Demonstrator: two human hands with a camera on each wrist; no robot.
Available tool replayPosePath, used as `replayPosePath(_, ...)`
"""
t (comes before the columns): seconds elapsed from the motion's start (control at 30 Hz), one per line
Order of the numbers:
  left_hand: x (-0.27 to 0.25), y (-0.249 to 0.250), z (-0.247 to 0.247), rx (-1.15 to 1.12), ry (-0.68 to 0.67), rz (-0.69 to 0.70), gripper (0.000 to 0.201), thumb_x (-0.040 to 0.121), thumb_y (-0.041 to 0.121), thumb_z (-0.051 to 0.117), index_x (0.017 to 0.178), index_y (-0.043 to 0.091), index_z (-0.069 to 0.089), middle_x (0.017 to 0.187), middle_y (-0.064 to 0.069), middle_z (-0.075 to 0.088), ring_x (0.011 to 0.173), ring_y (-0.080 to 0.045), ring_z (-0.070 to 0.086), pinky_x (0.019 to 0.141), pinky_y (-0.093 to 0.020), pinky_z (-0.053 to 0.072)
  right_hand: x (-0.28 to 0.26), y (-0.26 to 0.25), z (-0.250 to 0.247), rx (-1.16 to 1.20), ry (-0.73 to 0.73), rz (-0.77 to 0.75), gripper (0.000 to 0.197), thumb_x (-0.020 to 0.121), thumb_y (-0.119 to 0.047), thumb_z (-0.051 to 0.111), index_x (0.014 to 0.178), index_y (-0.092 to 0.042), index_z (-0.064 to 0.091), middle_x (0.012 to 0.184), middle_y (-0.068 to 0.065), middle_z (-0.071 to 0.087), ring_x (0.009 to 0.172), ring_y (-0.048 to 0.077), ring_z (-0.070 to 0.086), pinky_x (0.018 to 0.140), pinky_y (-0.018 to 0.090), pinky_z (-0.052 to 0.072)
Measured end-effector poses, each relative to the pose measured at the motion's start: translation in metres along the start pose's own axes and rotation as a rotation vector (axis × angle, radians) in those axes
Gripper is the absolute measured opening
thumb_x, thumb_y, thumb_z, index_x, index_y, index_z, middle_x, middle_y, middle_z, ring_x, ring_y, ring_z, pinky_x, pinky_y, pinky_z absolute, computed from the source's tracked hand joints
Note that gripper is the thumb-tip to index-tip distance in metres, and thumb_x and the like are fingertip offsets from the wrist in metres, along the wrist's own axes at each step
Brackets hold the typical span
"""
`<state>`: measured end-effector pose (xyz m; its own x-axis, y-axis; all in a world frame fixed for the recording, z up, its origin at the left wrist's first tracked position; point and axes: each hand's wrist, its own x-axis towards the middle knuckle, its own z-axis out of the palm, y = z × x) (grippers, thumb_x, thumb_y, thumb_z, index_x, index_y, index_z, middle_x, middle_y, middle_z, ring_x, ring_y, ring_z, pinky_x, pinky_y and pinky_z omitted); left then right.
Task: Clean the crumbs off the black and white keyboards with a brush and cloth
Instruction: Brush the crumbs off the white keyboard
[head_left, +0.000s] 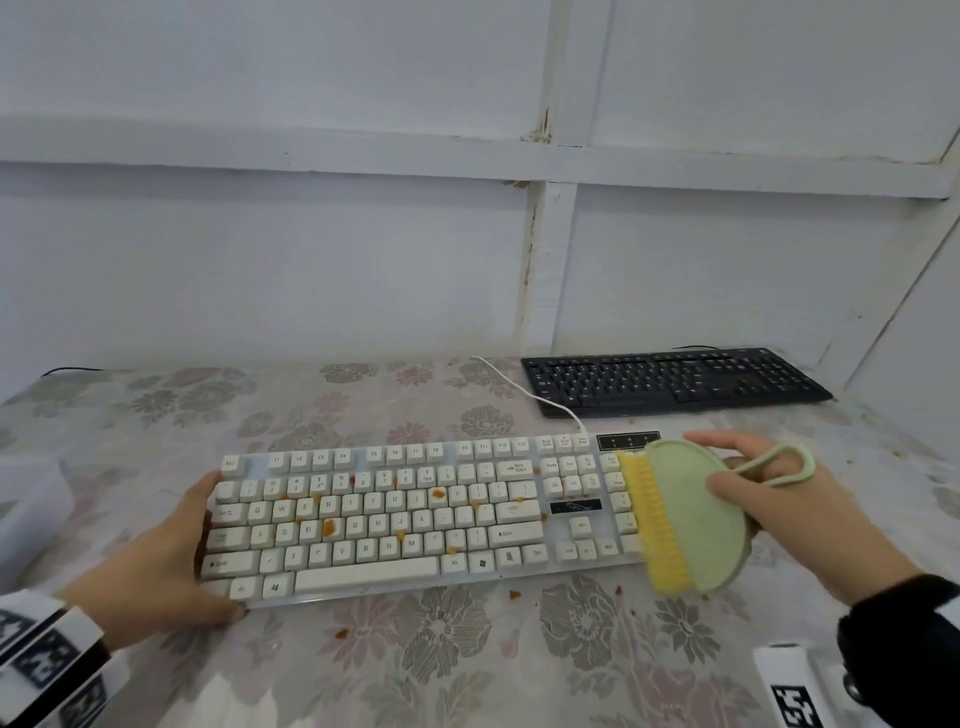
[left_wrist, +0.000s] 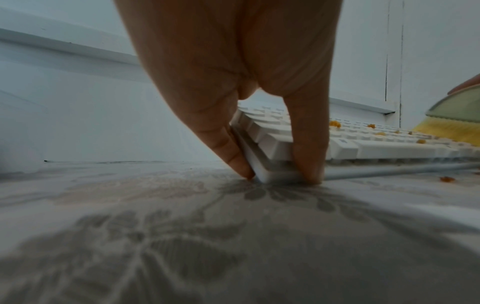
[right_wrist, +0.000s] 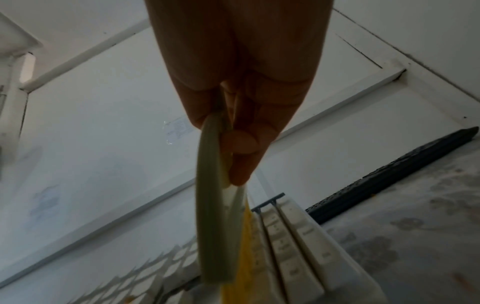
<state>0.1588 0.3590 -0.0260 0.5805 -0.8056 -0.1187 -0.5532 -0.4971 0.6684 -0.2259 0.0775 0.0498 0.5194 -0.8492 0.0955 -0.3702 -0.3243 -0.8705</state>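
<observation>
Brush (right_wrist: 210, 216) pinched edge-on by right hand (right_wrist: 241, 92), yellow bristles (right_wrist: 245, 246) set against white keyboard (right_wrist: 293, 253), black keyboard (right_wrist: 389, 179) seen beyond on floral cloth (right_wrist: 415, 236)

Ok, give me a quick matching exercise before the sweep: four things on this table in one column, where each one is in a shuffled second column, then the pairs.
Things:
1. white corded keyboard
2. flat black keyboard
3. pale green brush with yellow bristles
4. orange crumbs

Places or states:
A. gripped in the right hand, bristles at the number pad end
B. scattered over the letter keys
C. at the back right of the table, untouched
D. gripped at its left end by the left hand

Pairs: 1-D, 2-C, 3-A, 4-B
</observation>
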Motion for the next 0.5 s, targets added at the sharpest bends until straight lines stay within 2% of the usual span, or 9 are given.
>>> replayPosePath(0.07,-0.001,0.000,0.000,-0.004,-0.019,-0.007,0.121,0.028,0.040,0.079,0.122,0.056,0.004,0.101,0.008,0.062,0.086,-0.011,0.066,0.080,-0.033,0.054,0.000,-0.001,-0.007,0.030,0.022,-0.012,0.040,0.086,0.004,0.055,0.098,-0.031,0.069,0.071,0.008,0.066,0.056,0.013,0.056,0.044,0.025,0.046)
replayPosePath(0.13,-0.002,0.000,0.000,-0.005,-0.016,-0.009,0.118,0.030,0.036,0.081,0.117,0.060,0.004,0.101,0.009,0.061,0.087,-0.012,0.066,0.079,-0.032,0.054,0.008,-0.006,-0.011,0.059,0.068,-0.050,0.040,0.086,0.002,0.055,0.100,-0.032,0.069,0.079,0.005,0.069,0.066,0.019,0.058,0.049,0.028,0.047)
replayPosePath(0.23,-0.002,0.002,-0.001,-0.010,-0.007,-0.023,0.120,0.030,0.034,0.082,0.117,0.060,0.004,0.103,0.009,0.060,0.089,-0.011,0.064,0.081,-0.033,0.052,0.021,-0.009,-0.006,0.058,0.095,-0.081,0.041,0.087,-0.001,0.054,0.110,-0.034,0.065,0.094,-0.003,0.070,0.075,0.018,0.060,0.055,0.028,0.048)
replayPosePath(0.3,-0.003,0.002,-0.001,0.002,-0.016,-0.023,0.122,0.026,0.041,0.079,0.120,0.063,0.004,0.104,0.011,0.059,0.090,-0.010,0.063,0.082,-0.033,0.053,0.020,-0.008,0.000,0.000,0.077,-0.080,0.041,0.088,-0.001,0.054,0.107,-0.036,0.064,0.085,-0.010,0.069,0.071,0.016,0.059,0.054,0.028,0.048)
replayPosePath(0.37,-0.003,0.003,-0.001,0.019,-0.028,-0.048,0.132,0.025,0.043,0.077,0.136,0.047,0.005,0.102,0.011,0.059,0.089,-0.009,0.063,0.082,-0.031,0.052,0.012,-0.004,0.004,-0.048,0.047,-0.059,0.042,0.087,-0.001,0.055,0.100,-0.040,0.064,0.070,-0.007,0.068,0.061,0.014,0.055,0.049,0.026,0.047)
replayPosePath(0.43,-0.004,0.005,-0.001,0.028,-0.036,-0.067,0.138,0.028,0.038,0.079,0.144,0.034,0.005,0.101,0.011,0.059,0.089,-0.009,0.063,0.081,-0.030,0.051,0.002,-0.001,0.003,-0.058,-0.008,-0.031,0.041,0.087,0.000,0.056,0.099,-0.038,0.066,0.066,0.000,0.066,0.055,0.013,0.053,0.045,0.024,0.045)
replayPosePath(0.5,-0.003,0.006,0.000,0.027,-0.039,-0.082,0.135,0.039,0.025,0.086,0.145,0.031,0.003,0.101,0.014,0.056,0.088,-0.007,0.061,0.078,-0.027,0.049,-0.003,-0.002,-0.001,-0.051,-0.039,-0.016,0.041,0.086,-0.001,0.056,0.097,-0.039,0.068,0.063,0.000,0.065,0.055,0.014,0.053,0.045,0.025,0.044)
